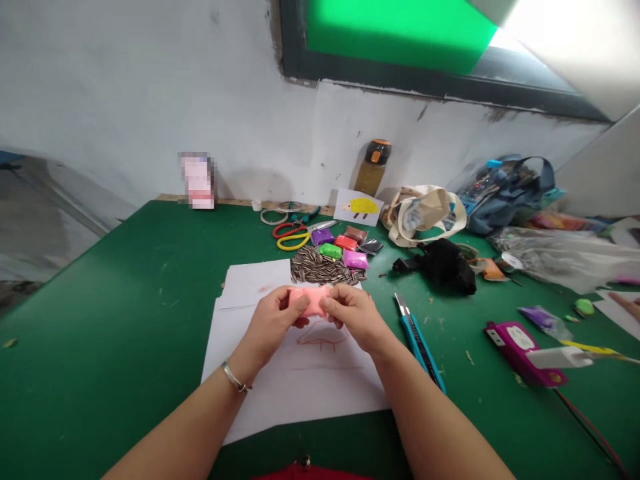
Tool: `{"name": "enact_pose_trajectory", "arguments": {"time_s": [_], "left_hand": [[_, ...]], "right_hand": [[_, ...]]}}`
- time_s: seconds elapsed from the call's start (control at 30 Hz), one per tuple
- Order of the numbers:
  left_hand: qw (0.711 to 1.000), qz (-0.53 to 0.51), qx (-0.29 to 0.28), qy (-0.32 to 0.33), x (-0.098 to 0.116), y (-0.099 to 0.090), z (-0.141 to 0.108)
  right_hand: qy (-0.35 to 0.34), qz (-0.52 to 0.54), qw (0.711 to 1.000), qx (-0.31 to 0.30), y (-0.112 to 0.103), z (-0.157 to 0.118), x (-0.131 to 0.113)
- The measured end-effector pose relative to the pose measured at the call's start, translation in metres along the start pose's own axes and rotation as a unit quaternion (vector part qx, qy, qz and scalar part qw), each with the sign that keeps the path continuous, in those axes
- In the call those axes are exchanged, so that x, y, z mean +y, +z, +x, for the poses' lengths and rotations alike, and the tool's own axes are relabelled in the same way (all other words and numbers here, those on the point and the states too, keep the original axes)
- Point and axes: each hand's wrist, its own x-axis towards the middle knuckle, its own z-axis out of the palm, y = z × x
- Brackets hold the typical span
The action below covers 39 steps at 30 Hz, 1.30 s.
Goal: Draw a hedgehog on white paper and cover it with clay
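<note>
Between my two hands is a small packet of pink modelling clay (310,301), held up over white paper (240,387). My left hand (277,311) pinches its left end, thumb on top. At the right end, my right hand (354,313) grips it the same way. On the sheet beneath, a reddish outline drawing (323,335) of a rounded animal shape shows in part. Just beyond my hands lies a heap of striped sunflower seeds (320,267), with several coloured clay packets, among them a green one (331,251) and a purple one (323,237).
A teal utility knife (420,347) lies right of the paper, blade showing. Scissors (293,241) and a yellow hedgehog picture (359,207) are at the back, near a bottle (373,168). Rightward are a cloth bag (425,217), a magenta device (525,353) and another person's hand (627,305).
</note>
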Motion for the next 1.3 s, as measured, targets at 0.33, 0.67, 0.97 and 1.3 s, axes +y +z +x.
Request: {"name": "enact_pose_trajectory", "arguments": {"time_s": [0.33, 0.67, 0.97, 1.3], "left_hand": [[0.992, 0.069, 0.099, 0.040, -0.014, -0.018, 0.006], [0.986, 0.120, 0.094, 0.074, -0.018, -0.020, 0.005], [0.982, 0.143, 0.085, 0.086, -0.019, -0.019, 0.003], [0.979, 0.162, 0.080, 0.095, -0.021, -0.018, 0.002]], "right_hand": [[0.037, -0.399, 0.913, 0.074, -0.021, 0.023, -0.004], [0.019, -0.636, 0.736, 0.230, -0.096, 0.083, -0.001], [0.002, -0.705, 0.670, 0.231, -0.107, 0.095, 0.013], [-0.045, -0.720, 0.663, 0.202, -0.112, 0.101, 0.017]]}}
